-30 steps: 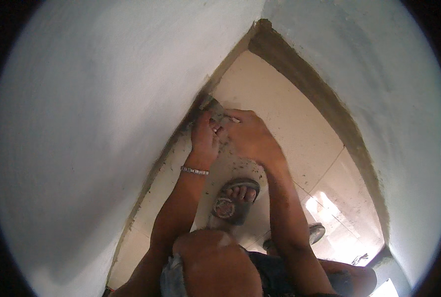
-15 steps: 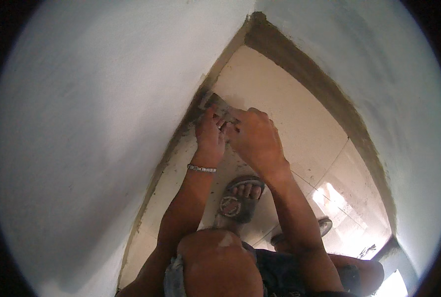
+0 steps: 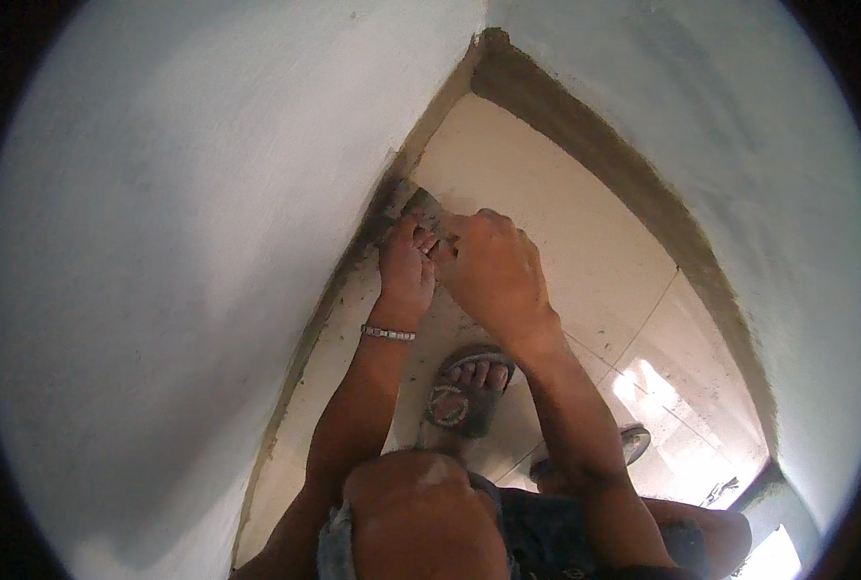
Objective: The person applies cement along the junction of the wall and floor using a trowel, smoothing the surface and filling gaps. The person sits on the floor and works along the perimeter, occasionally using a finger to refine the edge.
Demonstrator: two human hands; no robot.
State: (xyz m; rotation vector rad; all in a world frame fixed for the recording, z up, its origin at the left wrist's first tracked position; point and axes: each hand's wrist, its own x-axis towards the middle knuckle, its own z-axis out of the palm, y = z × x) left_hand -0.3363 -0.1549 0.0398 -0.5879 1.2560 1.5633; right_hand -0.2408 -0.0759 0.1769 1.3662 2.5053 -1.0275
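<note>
My right hand is closed round a flat scraper, its handle hidden in my grip. The scraper's dark, mortar-smeared blade points at the foot of the left wall. My left hand, with a metal bracelet at the wrist, lies right beside it, fingers curled against the blade's lower part. Wet grey mortar darkens the strip along the wall base by the blade.
A pale left wall and a right wall meet at a far corner. A rough brown-grey mortar band runs along the right wall's foot. My sandalled foot stands on the beige tiled floor, just behind my hands.
The blade has turned slightly and less of its face shows. Both hands have shifted a touch to the left, still together at the scraper.
</note>
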